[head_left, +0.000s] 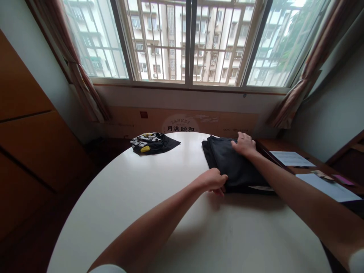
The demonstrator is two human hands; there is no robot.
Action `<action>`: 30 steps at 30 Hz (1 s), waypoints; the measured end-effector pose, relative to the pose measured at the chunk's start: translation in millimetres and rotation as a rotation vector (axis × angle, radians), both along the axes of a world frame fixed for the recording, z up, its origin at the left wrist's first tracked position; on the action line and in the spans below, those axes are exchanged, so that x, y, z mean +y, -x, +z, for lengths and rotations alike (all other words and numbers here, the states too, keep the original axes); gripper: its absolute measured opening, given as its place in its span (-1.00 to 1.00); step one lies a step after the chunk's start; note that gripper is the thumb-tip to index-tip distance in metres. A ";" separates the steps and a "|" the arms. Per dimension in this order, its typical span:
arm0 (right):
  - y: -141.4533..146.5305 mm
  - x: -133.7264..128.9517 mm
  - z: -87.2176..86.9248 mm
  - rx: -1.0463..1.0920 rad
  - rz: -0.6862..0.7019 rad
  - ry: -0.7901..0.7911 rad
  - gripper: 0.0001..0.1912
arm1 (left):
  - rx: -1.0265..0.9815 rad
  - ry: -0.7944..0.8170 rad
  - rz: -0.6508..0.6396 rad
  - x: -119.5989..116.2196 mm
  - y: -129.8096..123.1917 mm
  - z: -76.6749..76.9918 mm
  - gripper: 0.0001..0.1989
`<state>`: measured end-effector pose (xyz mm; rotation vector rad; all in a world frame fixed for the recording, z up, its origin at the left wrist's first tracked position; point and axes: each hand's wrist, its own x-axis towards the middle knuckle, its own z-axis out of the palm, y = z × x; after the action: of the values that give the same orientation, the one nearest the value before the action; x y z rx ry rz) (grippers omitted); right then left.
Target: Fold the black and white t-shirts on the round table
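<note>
A stack of folded dark cloth (233,163) lies on the right part of the white round table (119,212). At its near left corner my left hand (213,180) is closed on the cloth's edge. My right hand (245,144) rests on the far right part of the stack, palm down with the fingers spread. A crumpled black cloth with white and yellow patches (150,144) lies near the table's far left edge, apart from both hands.
Beyond the right edge of the table, a brown desk (265,146) holds white papers (292,158) and a pink item (343,179). A large printed cardboard box (153,121) stands behind the table, below the barred window. Orange-brown cabinets (22,151) stand at the left.
</note>
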<state>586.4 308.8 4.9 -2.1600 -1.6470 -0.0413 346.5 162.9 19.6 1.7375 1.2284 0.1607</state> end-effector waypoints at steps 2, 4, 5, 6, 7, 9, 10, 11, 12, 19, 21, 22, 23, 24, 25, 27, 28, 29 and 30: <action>21.9 -4.9 -7.1 -0.027 0.168 0.137 -0.25 | 0.033 -0.019 -0.009 2.6 3.9 -1.4 -0.53; 36.9 -8.7 -15.0 -0.008 0.231 0.236 -0.27 | 0.033 -0.026 -0.011 3.4 5.5 -4.5 -0.57; 41.0 -9.8 -18.4 -0.004 0.241 0.249 -0.27 | 0.033 -0.036 -0.013 3.4 5.6 -6.5 -0.59; 43.0 -10.5 -21.0 -0.004 0.247 0.248 -0.28 | 0.038 -0.051 -0.017 3.4 5.6 -8.6 -0.60; 42.9 -10.8 -22.7 -0.005 0.252 0.248 -0.27 | 0.047 -0.072 -0.021 3.4 5.5 -10.6 -0.61; 37.4 -10.7 -23.4 -0.005 0.266 0.253 -0.28 | 0.059 -0.103 -0.031 3.7 5.3 -13.8 -0.63; 32.5 -10.8 -22.7 -0.003 0.271 0.258 -0.30 | 0.060 -0.113 -0.036 3.8 5.3 -14.8 -0.64; 26.4 -11.1 -21.7 -0.001 0.269 0.264 -0.32 | 0.061 -0.119 -0.037 3.8 5.2 -15.3 -0.64; 19.4 -11.9 -20.6 0.001 0.259 0.270 -0.34 | 0.063 -0.119 -0.037 3.6 5.1 -15.5 -0.64; -16.7 -22.6 -15.4 0.001 0.086 0.276 -0.34 | 0.126 -0.146 -0.023 -2.5 2.7 -11.9 -0.61; -8.0 -24.9 -13.0 -0.012 0.062 0.271 -0.31 | 0.127 -0.153 -0.024 -2.1 2.9 -12.1 -0.61; 0.7 -27.0 -11.9 -0.018 0.058 0.269 -0.30 | 0.113 -0.139 -0.031 -1.0 3.5 -12.5 -0.62; 12.0 -30.4 -11.2 -0.028 0.071 0.268 -0.29 | 0.094 -0.106 -0.046 0.6 4.6 -13.1 -0.62; 25.6 -35.7 -11.1 -0.043 0.107 0.268 -0.29 | 0.078 -0.065 -0.060 2.7 6.2 -13.5 -0.63; 41.0 -42.9 -11.8 -0.062 0.156 0.267 -0.28 | 0.070 -0.038 -0.069 5.3 8.5 -13.9 -0.63; 74.2 -63.1 -15.3 -0.137 0.307 0.262 -0.28 | 0.105 -0.076 -0.059 11.6 16.0 -13.8 -0.65; 90.7 -75.1 -17.9 -0.173 0.356 0.254 -0.26 | 0.136 -0.129 -0.039 15.4 21.5 -13.1 -0.67; 106.4 -87.6 -20.8 -0.212 0.418 0.244 -0.27 | 0.140 -0.182 -0.004 19.7 28.4 -11.7 -0.71; 120.8 -99.8 -23.7 -0.254 0.495 0.239 -0.31 | 0.136 -0.226 0.048 24.7 36.8 -9.8 -0.76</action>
<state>465.6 209.0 -18.8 -1.9018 -2.4010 0.0304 309.7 187.6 9.8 1.9398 1.3954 0.2194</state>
